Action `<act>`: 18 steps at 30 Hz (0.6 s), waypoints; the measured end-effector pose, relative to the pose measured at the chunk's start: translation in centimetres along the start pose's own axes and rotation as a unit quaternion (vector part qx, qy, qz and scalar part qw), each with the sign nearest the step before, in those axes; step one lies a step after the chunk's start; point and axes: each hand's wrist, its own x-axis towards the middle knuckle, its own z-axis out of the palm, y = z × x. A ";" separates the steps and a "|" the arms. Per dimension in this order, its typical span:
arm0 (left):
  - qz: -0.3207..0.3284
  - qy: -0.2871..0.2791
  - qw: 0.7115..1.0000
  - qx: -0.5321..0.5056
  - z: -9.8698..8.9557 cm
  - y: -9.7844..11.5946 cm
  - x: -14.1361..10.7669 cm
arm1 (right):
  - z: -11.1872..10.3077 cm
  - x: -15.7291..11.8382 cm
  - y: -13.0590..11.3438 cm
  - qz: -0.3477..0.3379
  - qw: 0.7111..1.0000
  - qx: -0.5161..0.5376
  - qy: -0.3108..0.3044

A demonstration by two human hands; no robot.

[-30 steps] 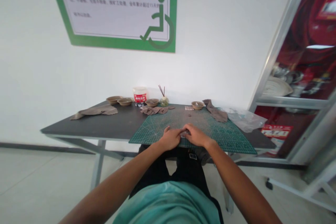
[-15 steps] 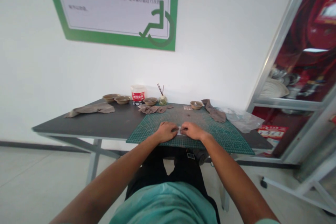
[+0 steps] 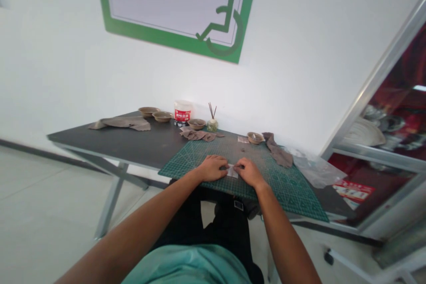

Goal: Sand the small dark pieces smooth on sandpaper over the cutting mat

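A small whitish, flat, partly see-through piece (image 3: pixel 232 172) lies on the green cutting mat (image 3: pixel 186 159) near its front edge. My left hand (image 3: pixel 213 168) rests on the mat with its fingers curled together, the fingertips on the piece's left edge. From the other side, my right hand (image 3: pixel 249 172) pinches the piece's upper right corner between thumb and fingers. Whether anything is inside the piece is too small to make out.
Behind the hands stand shallow bowls (image 3: pixel 163 116), a white tub with a red label (image 3: pixel 183 113) and a reed diffuser (image 3: pixel 212 124). Brown cloths (image 3: pixel 278 151) and a clear plastic bag (image 3: pixel 317 169) lie around the mat. A glass-fronted cabinet (image 3: pixel 382 177) stands at the right.
My right hand has drawn slightly away from the left, and more of the whitish piece shows between them. The camera view has tilted and shifted.
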 end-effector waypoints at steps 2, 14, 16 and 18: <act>0.002 -0.003 1.000 0.000 0.0 0.0 0.0 | -0.1 -0.2 0.0 0.000 1.000 -0.001 -0.002; -0.001 -0.012 1.000 0.003 -0.6 0.5 -0.1 | -0.5 -0.4 -0.7 0.000 1.000 -0.014 -0.013; 0.000 -0.009 1.000 0.004 -0.6 0.5 -0.1 | -0.5 -0.4 -1.0 -0.015 0.999 -0.012 -0.026; 0.001 -0.006 1.000 0.006 -0.5 0.5 -0.1 | -0.3 0.0 -1.2 -0.017 0.999 -0.013 -0.029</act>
